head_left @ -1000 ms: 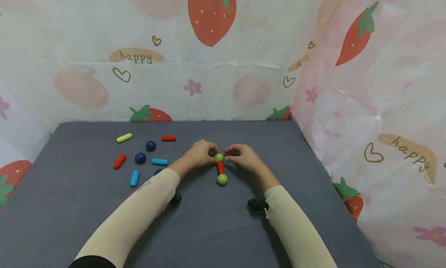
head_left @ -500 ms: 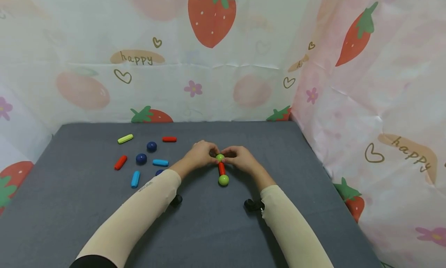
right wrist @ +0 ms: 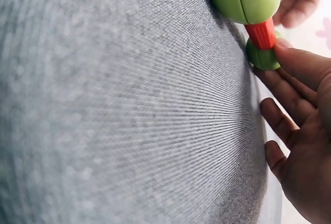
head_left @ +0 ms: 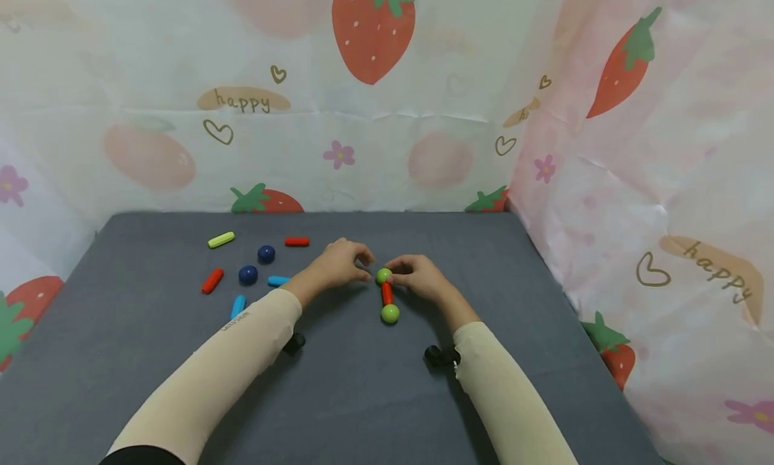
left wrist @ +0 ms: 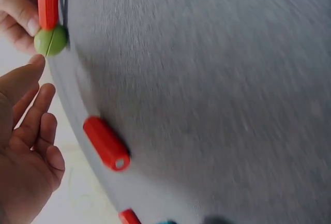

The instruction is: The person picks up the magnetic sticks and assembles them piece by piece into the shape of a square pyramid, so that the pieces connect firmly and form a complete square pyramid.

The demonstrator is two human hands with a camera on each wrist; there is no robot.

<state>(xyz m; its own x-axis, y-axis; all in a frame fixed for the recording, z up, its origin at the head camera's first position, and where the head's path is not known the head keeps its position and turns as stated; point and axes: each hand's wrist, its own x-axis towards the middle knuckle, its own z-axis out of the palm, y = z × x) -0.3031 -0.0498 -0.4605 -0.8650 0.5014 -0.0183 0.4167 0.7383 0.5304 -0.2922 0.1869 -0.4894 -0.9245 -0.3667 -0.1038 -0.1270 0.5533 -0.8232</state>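
A red stick [head_left: 387, 293] joins two green balls, a far one [head_left: 383, 275] and a near one [head_left: 390, 314], in a line on the grey table. My right hand [head_left: 418, 277] pinches the far ball between thumb and fingers; the right wrist view shows the thumb beside the red stick's end. My left hand [head_left: 338, 263] is just left of that ball with a gap between. In the left wrist view, the left hand's fingers [left wrist: 39, 118] are loosely bent and hold nothing. A loose red stick [left wrist: 106, 144] with a hole in its end lies near them there.
To the left lie a yellow stick [head_left: 221, 240], red sticks [head_left: 297, 242], blue sticks [head_left: 238, 306] and dark blue balls [head_left: 248, 275]. The left forearm partly covers the blue sticks. Strawberry-print cloth [head_left: 375, 142] hangs behind the table and along its right side.
My right hand came in to the far green ball and pinched it. My left hand then let go of the ball and moved slightly left. The joined piece stays almost in place.
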